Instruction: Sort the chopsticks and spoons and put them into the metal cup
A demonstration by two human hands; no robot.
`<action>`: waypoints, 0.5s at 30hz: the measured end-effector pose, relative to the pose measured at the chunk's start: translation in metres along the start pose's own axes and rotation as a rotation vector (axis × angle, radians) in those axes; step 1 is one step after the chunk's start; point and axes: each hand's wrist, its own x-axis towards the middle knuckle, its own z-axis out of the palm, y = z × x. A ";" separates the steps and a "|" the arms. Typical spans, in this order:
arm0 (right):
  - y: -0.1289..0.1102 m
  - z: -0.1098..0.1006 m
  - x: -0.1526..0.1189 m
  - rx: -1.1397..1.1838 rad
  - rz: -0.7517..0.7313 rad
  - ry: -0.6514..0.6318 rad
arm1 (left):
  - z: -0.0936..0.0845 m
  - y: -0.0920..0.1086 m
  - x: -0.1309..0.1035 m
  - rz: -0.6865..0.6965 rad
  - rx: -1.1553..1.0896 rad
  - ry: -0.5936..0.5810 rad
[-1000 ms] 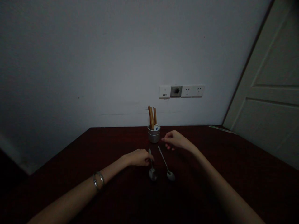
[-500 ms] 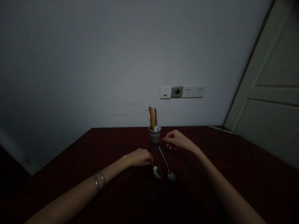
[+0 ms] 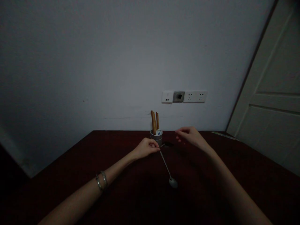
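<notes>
My left hand (image 3: 147, 147) pinches a metal spoon (image 3: 168, 144) by its handle, just in front of the metal cup (image 3: 156, 139). That spoon's dark bowl points right, past the cup's base. A second metal spoon (image 3: 173, 182) lies on the table, its bowl toward me and its handle end close to my left fingertips. To the right of the cup, my right hand (image 3: 189, 136) hovers with loosely curled fingers, somewhat apart, and nothing visible in them. Wooden chopsticks (image 3: 154, 122) and a white ceramic spoon with a blue mark (image 3: 159, 132) stand in the cup.
The dark red table (image 3: 112, 187) meets a pale wall (image 3: 117, 62). Sockets and a switch (image 3: 184, 97) are on the wall above the cup. A panelled door (image 3: 272, 100) stands at the right, with a thin strip (image 3: 225, 135) near the table's back right corner.
My left hand has moved away from me toward the cup, and its spoon's bowl has swung from facing me to pointing right. My right hand has drawn off to the right.
</notes>
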 end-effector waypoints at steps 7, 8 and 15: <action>-0.001 0.008 0.002 0.083 -0.153 0.112 | 0.030 0.014 0.011 -0.133 -0.511 0.201; -0.002 0.009 0.001 0.073 -0.183 0.130 | 0.034 0.015 0.012 -0.128 -0.528 0.221; -0.007 0.007 -0.003 -0.020 -0.252 0.180 | 0.052 0.004 0.017 -0.126 -0.607 0.283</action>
